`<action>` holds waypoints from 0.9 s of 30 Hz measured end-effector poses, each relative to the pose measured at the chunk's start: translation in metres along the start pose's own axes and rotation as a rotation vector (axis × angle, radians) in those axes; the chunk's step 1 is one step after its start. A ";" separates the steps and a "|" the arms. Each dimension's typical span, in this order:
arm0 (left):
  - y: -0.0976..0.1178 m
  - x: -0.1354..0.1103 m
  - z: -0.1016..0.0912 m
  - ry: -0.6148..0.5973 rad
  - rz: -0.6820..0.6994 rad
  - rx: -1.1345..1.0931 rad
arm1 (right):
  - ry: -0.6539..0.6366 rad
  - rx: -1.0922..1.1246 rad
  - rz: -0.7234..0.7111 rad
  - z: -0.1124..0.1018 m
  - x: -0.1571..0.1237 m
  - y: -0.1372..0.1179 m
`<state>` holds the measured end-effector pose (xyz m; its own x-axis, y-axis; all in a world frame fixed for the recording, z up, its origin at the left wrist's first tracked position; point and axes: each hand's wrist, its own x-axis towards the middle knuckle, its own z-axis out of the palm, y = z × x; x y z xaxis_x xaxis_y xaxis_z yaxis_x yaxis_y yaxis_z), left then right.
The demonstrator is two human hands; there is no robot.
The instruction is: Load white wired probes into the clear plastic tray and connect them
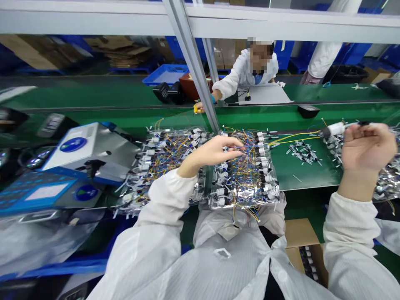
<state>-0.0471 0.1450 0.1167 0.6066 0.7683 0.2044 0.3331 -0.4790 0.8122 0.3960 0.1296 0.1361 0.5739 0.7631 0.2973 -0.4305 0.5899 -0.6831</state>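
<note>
My left hand [215,151] reaches over a tray of wired parts [245,177], its thumb and fingertips closed around thin wires. Several small white-and-black motors line both sides of this tray, with blue, yellow and red wires tangled in the middle. My right hand [368,148] is raised at the right, palm facing me, fingers pinched at the end of a small white-and-black motor [334,130]. Yellow wires [296,136] stretch from that motor back to the tray. The exact grip of the right fingertips is partly hidden.
Similar trays stand at the left [175,154] and right [389,183]. Loose white-and-grey strips [303,152] lie on the green bench [325,177]. A grey-blue machine [90,150] is left, a metal post [190,54] ahead. Across the bench, a co-worker [240,71] holds something yellow.
</note>
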 end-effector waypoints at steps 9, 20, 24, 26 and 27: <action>-0.068 -0.096 -0.027 0.726 -0.158 -0.684 | -0.349 -0.544 0.436 -0.058 -0.044 0.166; -0.072 -0.052 -0.006 0.718 -0.235 -0.224 | -0.496 -0.720 0.397 -0.095 -0.071 0.210; -0.052 -0.001 0.015 0.565 -0.114 -0.181 | -0.524 -0.685 0.383 -0.090 -0.071 0.210; -0.046 0.025 0.032 0.460 -0.098 -0.314 | -0.510 -0.719 0.317 -0.085 -0.071 0.210; -0.046 0.037 0.042 0.414 -0.098 -0.382 | -0.505 -0.736 0.286 -0.081 -0.072 0.210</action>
<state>-0.0101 0.1773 0.0642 0.2264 0.9407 0.2526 0.0422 -0.2685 0.9623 0.3211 0.1773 -0.0829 0.0698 0.9794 0.1897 0.1398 0.1787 -0.9739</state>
